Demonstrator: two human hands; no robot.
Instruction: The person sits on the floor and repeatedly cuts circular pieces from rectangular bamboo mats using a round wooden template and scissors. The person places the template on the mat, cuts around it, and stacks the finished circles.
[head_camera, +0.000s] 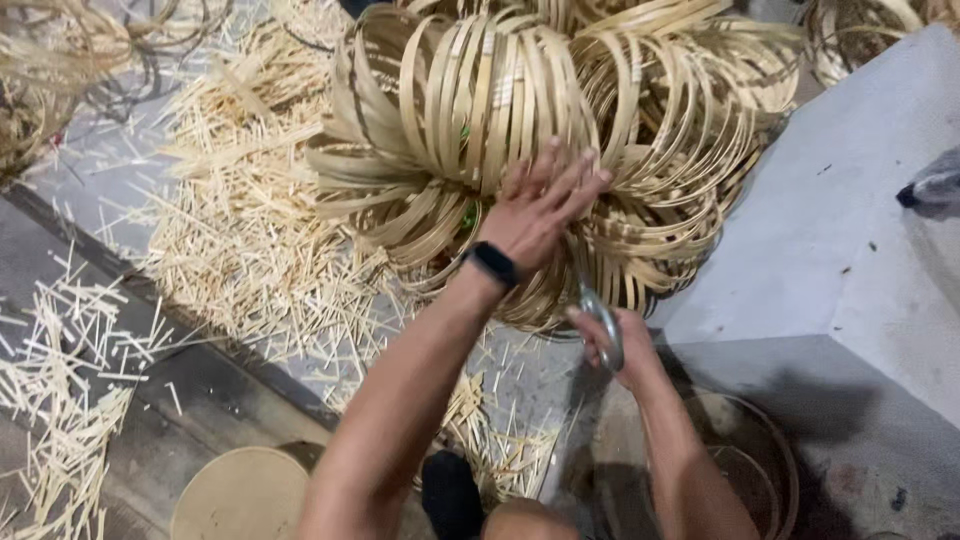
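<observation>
Pale bamboo hoops (520, 130), thin strips bent into rings, sit bundled in a big heap on the floor. The left hand (540, 205) presses flat on them, fingers spread, while the right hand (620, 345) is closed round grey scissors (600, 315) just beneath, among scattered bamboo offcuts (240, 230).

Left arm: reaching forward and up from the lower frame, forearm bare, a dark band sitting at the wrist. Left hand (540, 205): lying palm-down, fingers spreading and pressing flat. Right arm: angling up from the lower right, elbow bending. Right hand (615, 340): curling closed, fingers wrapping a grip, sitting below the left.
</observation>
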